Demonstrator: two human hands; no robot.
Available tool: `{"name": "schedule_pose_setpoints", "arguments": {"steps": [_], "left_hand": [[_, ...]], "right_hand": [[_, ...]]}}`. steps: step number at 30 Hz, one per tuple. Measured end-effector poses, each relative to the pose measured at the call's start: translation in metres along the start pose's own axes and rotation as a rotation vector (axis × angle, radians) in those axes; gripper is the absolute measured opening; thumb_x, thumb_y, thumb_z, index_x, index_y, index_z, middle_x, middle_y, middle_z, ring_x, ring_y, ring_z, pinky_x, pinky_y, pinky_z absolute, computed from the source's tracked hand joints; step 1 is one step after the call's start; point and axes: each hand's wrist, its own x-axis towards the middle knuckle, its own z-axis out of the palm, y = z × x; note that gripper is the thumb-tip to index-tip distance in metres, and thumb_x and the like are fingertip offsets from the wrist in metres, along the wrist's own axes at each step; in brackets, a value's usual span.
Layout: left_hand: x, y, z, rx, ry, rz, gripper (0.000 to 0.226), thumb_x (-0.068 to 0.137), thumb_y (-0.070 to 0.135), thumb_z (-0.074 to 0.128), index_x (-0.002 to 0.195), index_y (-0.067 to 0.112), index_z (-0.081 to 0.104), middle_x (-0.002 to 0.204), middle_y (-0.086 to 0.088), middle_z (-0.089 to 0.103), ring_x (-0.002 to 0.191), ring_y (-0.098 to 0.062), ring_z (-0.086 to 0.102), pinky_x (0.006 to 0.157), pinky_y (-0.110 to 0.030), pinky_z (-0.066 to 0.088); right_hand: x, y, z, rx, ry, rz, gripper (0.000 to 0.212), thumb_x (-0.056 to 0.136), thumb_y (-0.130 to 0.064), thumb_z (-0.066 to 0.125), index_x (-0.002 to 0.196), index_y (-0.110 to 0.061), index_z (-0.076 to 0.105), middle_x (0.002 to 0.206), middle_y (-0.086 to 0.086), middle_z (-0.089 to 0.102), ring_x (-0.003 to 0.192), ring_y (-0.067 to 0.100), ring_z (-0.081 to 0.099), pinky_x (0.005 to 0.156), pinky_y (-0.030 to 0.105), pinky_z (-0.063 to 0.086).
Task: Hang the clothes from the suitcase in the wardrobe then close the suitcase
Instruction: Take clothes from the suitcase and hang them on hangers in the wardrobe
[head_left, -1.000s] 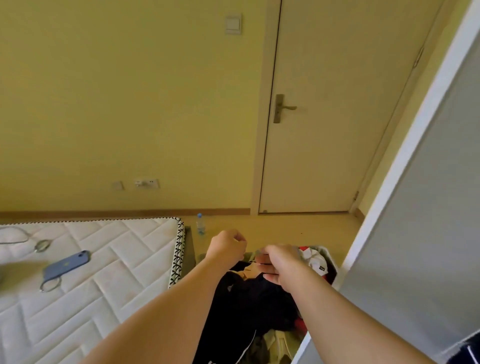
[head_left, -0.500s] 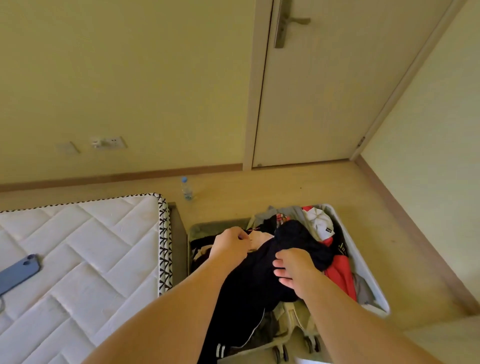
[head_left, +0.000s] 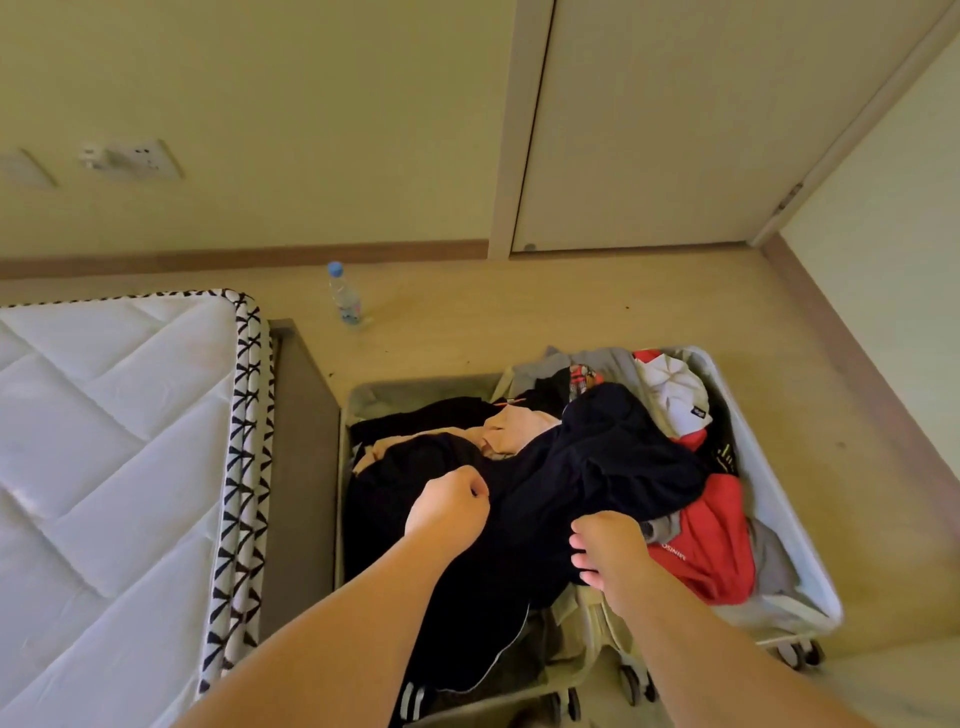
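A dark garment is gripped by the left hand and right hand over the suitcase, and a clean lift clear is called for next.

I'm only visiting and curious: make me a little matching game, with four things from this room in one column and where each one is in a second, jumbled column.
Things
1. water bottle
2. dark garment
3. red garment
4. mattress

Places
A. lying in the suitcase, at its right side
B. gripped by the left hand and the right hand
C. to the left of the suitcase
D. standing on the floor near the wall

Pairs: 1-D, 2-B, 3-A, 4-C
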Motion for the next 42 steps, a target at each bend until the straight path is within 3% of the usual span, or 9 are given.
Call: {"name": "schedule_pose_setpoints", "arguments": {"steps": [7,14,17,21,25,30,36,38,42], "left_hand": [[0.087,-0.054,0.083,0.188,-0.117,-0.003,0.021,0.095,0.02,0.043,0.114,0.021,0.053,0.115,-0.002,0.055,0.099,-0.022,0.057,0.083,-0.033,0.05],[0.161,-0.095,0.145,0.454,-0.164,0.06,0.076,0.088,0.033,0.06,0.148,0.027,0.014,0.157,-0.007,0.003,0.143,-0.031,0.012,0.112,-0.046,0.026],[0.181,-0.109,0.162,0.498,-0.199,-0.033,0.09,0.088,0.03,0.061,0.149,0.029,-0.005,0.156,-0.016,0.003,0.133,-0.036,0.034,0.104,-0.044,0.038],[0.185,-0.117,0.165,0.485,-0.072,0.044,0.04,0.096,0.023,0.046,0.135,0.021,0.036,0.125,-0.011,0.054,0.108,-0.031,0.057,0.084,-0.039,0.05],[0.169,-0.101,0.134,0.293,-0.045,0.055,0.032,0.099,0.035,0.038,0.121,0.02,0.055,0.12,-0.007,0.057,0.112,-0.029,0.053,0.094,-0.038,0.046],[0.117,-0.04,0.072,-0.49,-0.058,-0.022,0.026,0.099,0.021,0.04,0.117,0.014,0.056,0.112,-0.008,0.062,0.107,-0.024,0.058,0.099,-0.04,0.046],[0.026,0.048,-0.025,-0.685,-0.044,0.101,0.021,0.097,0.019,0.042,0.102,0.013,0.062,0.091,-0.009,0.067,0.084,-0.023,0.062,0.076,-0.033,0.052],[-0.012,0.079,-0.066,-0.664,-0.066,0.155,0.021,0.096,0.017,0.044,0.102,0.013,0.064,0.094,-0.013,0.068,0.086,-0.026,0.062,0.082,-0.037,0.052],[-0.08,0.123,-0.134,-0.665,-0.136,0.19,0.018,0.094,0.018,0.048,0.088,0.016,0.064,0.09,-0.014,0.065,0.082,-0.026,0.06,0.079,-0.035,0.049]], "right_hand": [[0.113,0.03,0.019,-0.089,0.025,-0.072,0.017,0.093,-0.004,0.045,0.077,-0.011,0.046,0.076,0.006,0.048,0.058,0.017,0.04,0.049,0.025,0.031],[0.194,0.048,0.038,-0.145,0.053,-0.166,0.012,0.092,-0.005,0.043,0.093,-0.004,0.054,0.076,0.006,0.044,0.058,0.016,0.037,0.05,0.024,0.029],[0.212,0.045,0.045,-0.128,0.042,-0.184,0.014,0.092,-0.006,0.042,0.095,-0.004,0.055,0.077,0.005,0.044,0.058,0.016,0.036,0.05,0.024,0.028],[0.217,0.046,0.051,-0.128,0.052,-0.177,0.012,0.094,-0.007,0.041,0.087,-0.012,0.051,0.072,0.003,0.047,0.058,0.016,0.04,0.051,0.025,0.033],[0.191,0.045,0.055,-0.153,0.026,-0.152,0.014,0.094,-0.009,0.041,0.093,-0.009,0.055,0.074,0.004,0.047,0.06,0.017,0.04,0.057,0.028,0.038],[0.12,0.011,0.051,-0.073,-0.061,-0.186,0.029,0.098,-0.028,0.042,0.108,-0.007,0.059,0.093,0.01,0.059,0.081,0.024,0.059,0.075,0.037,0.051],[0.007,-0.039,0.026,-0.022,-0.072,-0.356,0.053,0.094,-0.015,0.047,0.141,-0.033,0.028,0.109,0.005,0.059,0.095,0.028,0.06,0.082,0.039,0.05],[-0.043,-0.058,0.013,-0.109,-0.086,-0.448,0.062,0.088,-0.016,0.054,0.135,-0.048,0.029,0.114,0.002,0.06,0.096,0.026,0.059,0.085,0.041,0.051],[-0.14,-0.087,-0.001,-0.212,-0.147,-0.508,0.019,0.095,-0.02,0.039,0.088,-0.033,0.052,0.093,-0.001,0.061,0.084,0.02,0.056,0.086,0.035,0.05]]}}
